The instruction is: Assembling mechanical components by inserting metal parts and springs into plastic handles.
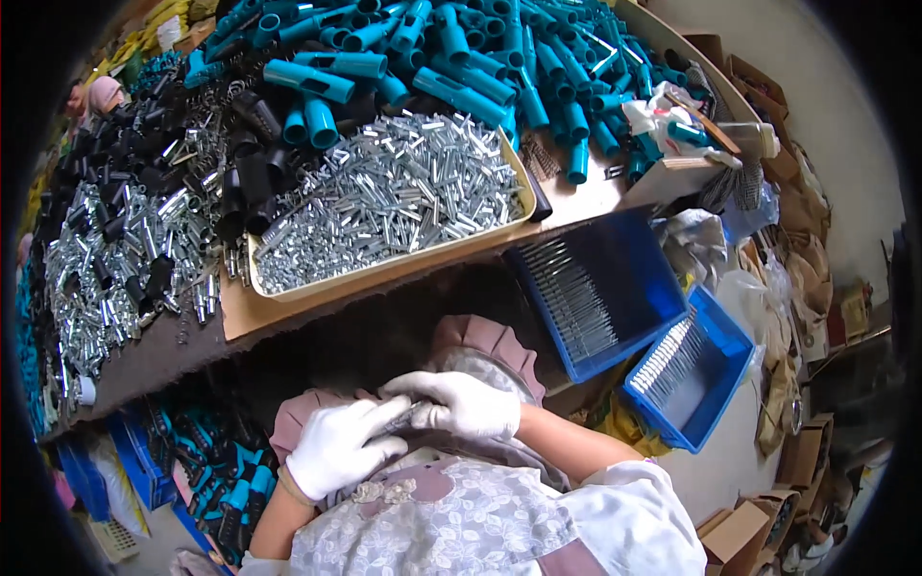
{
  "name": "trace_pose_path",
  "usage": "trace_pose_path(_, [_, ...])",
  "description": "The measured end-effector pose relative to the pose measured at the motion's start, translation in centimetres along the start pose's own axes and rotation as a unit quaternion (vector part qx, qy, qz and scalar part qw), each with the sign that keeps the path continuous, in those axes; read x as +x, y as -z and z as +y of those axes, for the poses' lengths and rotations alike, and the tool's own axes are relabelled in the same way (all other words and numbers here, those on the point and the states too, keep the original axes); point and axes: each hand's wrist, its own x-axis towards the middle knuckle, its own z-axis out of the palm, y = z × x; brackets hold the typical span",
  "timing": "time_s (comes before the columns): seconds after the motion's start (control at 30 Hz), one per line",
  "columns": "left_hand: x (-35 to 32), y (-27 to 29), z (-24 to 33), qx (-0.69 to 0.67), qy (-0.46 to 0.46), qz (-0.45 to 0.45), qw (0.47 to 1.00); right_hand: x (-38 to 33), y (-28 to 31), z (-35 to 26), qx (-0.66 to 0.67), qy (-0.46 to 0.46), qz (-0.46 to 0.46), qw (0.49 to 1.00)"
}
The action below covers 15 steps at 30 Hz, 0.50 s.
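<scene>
Both hands wear white gloves and meet over my lap. My left hand (338,447) is closed, its fingers reaching toward the right hand. My right hand (469,405) is closed too, with thumb and fingers curled inward. A bit of something grey and metallic (415,411) shows between the fingertips; the gloves cover most of it, and its kind cannot be made out. Beyond the hands, on the table, sits a cream tray (403,265) heaped with small silver metal pins and tubes (403,182).
Teal plastic tubes (471,82) pile up behind the tray. Silver and black parts (115,259) cover the table's left. Two blue bins (615,360) with rows of metal rods stand at the right. Teal-and-black tool handles (235,494) lie low on the left. Cardboard boxes (744,533) are at lower right.
</scene>
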Motion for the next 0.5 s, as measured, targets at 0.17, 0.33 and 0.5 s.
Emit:
trace_pose_path(0.17, [1.6,-0.7,-0.2,-0.07,0.012,0.074,0.995,-1.2,1.3,-0.4,0.127,-0.039,0.046,0.99])
trace_pose_path(0.33, [1.8,-1.6,0.0,-0.099,0.056,0.104,0.988,-2.4,2.7,1.3,0.267,-0.054,0.101,0.957])
trace_pose_path(0.5, [1.4,-2.4,0.5,-0.115,0.08,0.115,0.983,-2.2,1.8,1.7,0.327,-0.1,0.037,0.939])
